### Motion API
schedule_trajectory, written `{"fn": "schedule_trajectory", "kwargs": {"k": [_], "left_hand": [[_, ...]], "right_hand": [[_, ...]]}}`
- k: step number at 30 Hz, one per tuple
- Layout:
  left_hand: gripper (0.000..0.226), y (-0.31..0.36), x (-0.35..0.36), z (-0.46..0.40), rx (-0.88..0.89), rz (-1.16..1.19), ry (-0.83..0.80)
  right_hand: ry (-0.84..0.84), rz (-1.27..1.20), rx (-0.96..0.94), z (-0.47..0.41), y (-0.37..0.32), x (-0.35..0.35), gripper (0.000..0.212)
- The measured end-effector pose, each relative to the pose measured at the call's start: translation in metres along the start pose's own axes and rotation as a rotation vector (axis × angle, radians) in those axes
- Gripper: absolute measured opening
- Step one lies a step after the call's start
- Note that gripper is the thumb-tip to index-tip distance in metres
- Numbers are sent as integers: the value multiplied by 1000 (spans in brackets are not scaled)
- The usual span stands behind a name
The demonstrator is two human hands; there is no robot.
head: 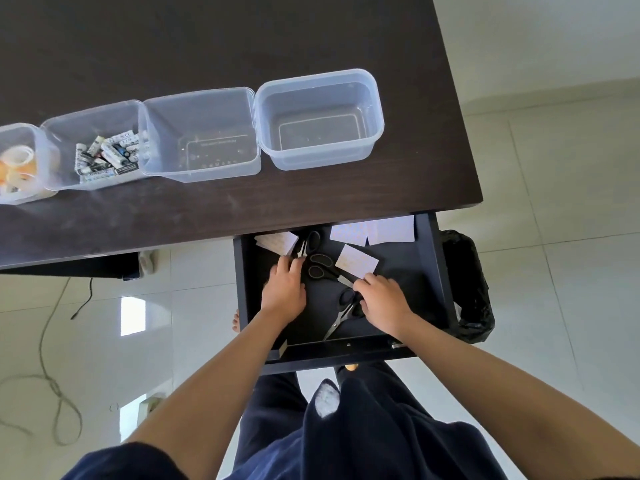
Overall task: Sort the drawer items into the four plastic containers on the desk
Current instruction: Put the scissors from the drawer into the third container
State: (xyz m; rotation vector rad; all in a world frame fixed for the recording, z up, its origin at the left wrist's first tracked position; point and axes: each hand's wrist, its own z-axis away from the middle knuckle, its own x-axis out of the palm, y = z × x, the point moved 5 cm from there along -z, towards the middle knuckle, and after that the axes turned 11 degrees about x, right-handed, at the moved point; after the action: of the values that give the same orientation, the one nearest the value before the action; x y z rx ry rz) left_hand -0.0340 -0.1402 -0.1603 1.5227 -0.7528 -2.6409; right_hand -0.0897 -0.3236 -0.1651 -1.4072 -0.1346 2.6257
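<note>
Both hands reach down into the open drawer (429, 271) under the dark worktop (311, 202). Three pairs of scissors lie in it among loose paper cards (356, 261). The left hand (284, 289) has its fingers (292, 263) curled at the blades of the far pair of scissors (308, 242); it seems to pinch them, though the hold is partly hidden. The right hand (381, 299) lies palm down with fingers bent over the near pair of scissors (346, 306), touching near the handles; whether it has truly gripped them cannot be told. A middle pair of scissors (322, 268) lies between the hands.

Scissors are stiff, fairly light, smooth metal with pointed tips, so closed blades or the black handle loops make the safest hold. The cards are thin and floppy and would need a fingertip slid under an edge.

On the worktop the four containers stand in a row: tape rolls (17, 161), batteries (110, 154), then an empty one (204, 133) and another empty container (320, 119).
</note>
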Motion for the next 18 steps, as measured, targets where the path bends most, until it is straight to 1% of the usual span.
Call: {"fn": "schedule_trajectory", "kwargs": {"k": [3, 5, 7, 11, 14, 16, 18], "left_hand": [[67, 5, 2, -10, 62, -71, -28], [65, 6, 2, -16, 72, -98, -36], [62, 6, 3, -21, 72, -84, -36], [58, 6, 3, -25, 55, 20, -32], [54, 5, 10, -21, 54, 100, -78], [53, 7, 14, -14, 54, 117, -108], [47, 8, 15, -8, 71, 111, -99]], "right_hand": [[23, 6, 10, 2, 5, -2, 41], [32, 16, -5, 3, 7, -3, 52], [28, 24, -35, 4, 8, -3, 55], [26, 8, -78, 4, 12, -3, 49], [9, 53, -72, 0, 15, -4, 40], [5, 92, -70, -2, 16, -4, 40], [14, 121, -73, -2, 16, -5, 44]]}}
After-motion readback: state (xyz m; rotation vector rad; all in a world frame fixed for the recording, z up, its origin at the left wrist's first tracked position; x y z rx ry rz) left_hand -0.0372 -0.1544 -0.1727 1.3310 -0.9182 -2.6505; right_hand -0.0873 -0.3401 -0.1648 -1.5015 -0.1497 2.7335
